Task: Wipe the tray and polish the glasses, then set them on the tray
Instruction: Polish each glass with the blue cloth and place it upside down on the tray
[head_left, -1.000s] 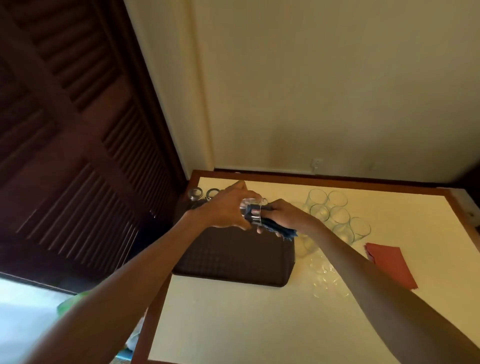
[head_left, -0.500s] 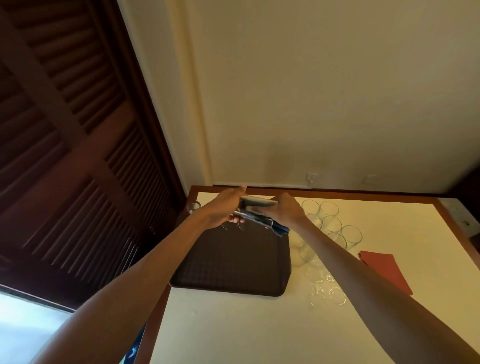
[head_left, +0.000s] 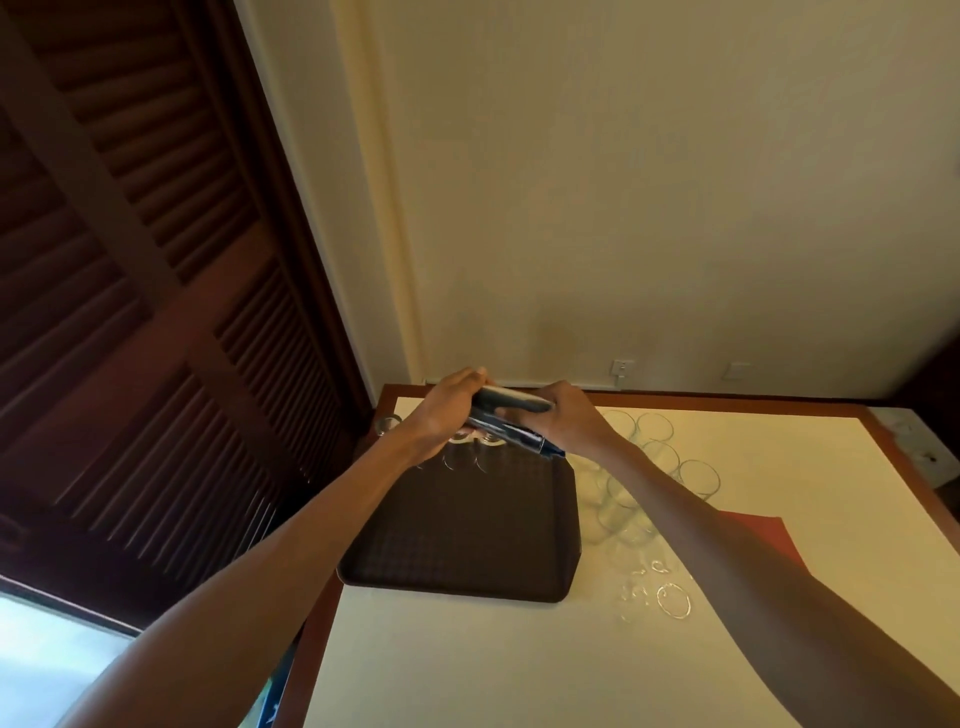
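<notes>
Below the left hand (head_left: 447, 410), which grips a glass (head_left: 511, 402), waits the tray (head_left: 467, 530); the right hand (head_left: 566, 421) clutches the cloth (head_left: 524, 439), seemingly polishing. Next, probably: lower it gently.

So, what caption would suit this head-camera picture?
Left hand and right hand polish a glass with a blue cloth over the tray.

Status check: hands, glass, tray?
Left hand grips glass, right hand holds blue cloth against it. Above tray far end. Spare glasses stand right of tray. Nothing blocking.
</notes>
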